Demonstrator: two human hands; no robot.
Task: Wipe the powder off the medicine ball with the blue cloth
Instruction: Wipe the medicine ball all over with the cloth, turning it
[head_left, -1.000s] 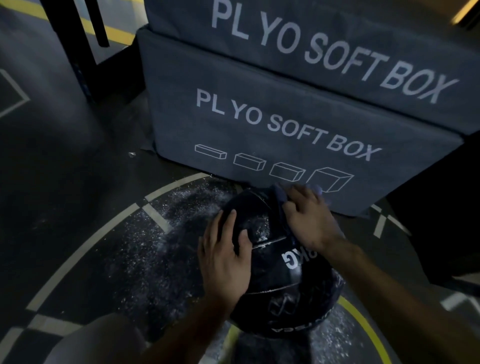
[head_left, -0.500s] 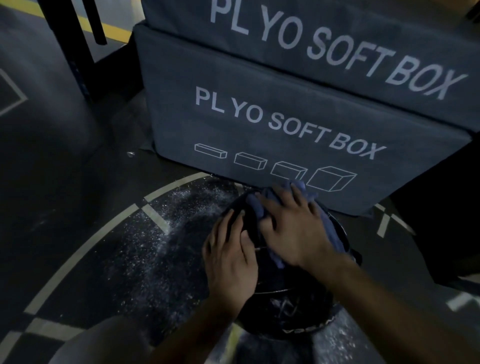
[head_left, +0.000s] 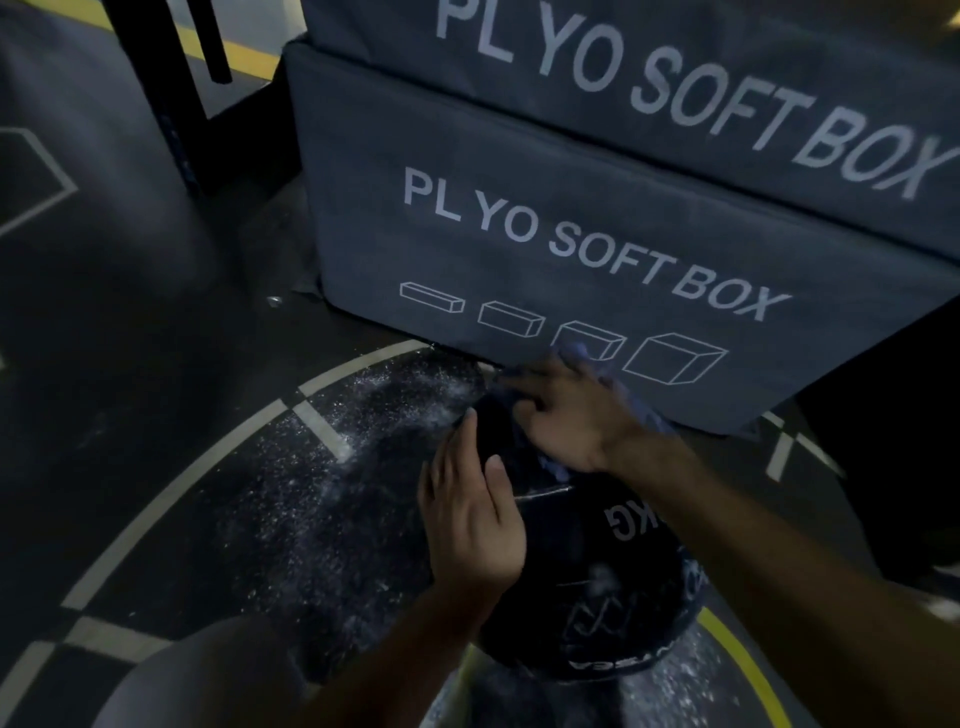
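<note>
I am looking down at a dark gym floor (head_left: 130, 364) that is filling the left half and the bottom of the frame, crossed by pale curved and straight lines and a yellow arc at lower right. Two grey soft boxes are taking up the upper right: the lower box (head_left: 519, 208), printed "PL YO SOFT BOX" over four small box outlines, is sitting on the floor, and the upper box (head_left: 675, 67) is lying stacked on it. A black upright post (head_left: 161, 93) is standing in the upper left.

The black medicine ball (head_left: 587, 582) is resting on the floor at lower centre, just in front of the lower box, showing "KG" lettering upside down to me. White powder (head_left: 332, 467) is lying scattered over the floor left of the ball and again at its lower right.

My right hand (head_left: 566, 415) is pressing the blue cloth (head_left: 644, 415) onto the top of the ball near the box, fingers spread and reaching toward the left of the frame; the hand is blurring, so I cannot tell for sure whether the fingers are lying flat or curling into the cloth. Cloth is showing past the fingertips and along the wrist. My left hand (head_left: 470, 514) is lying on the ball's left side with fingers straight and close together, pointing toward the top of the frame. A pale knee (head_left: 208, 675) is sitting at the bottom left.
</note>
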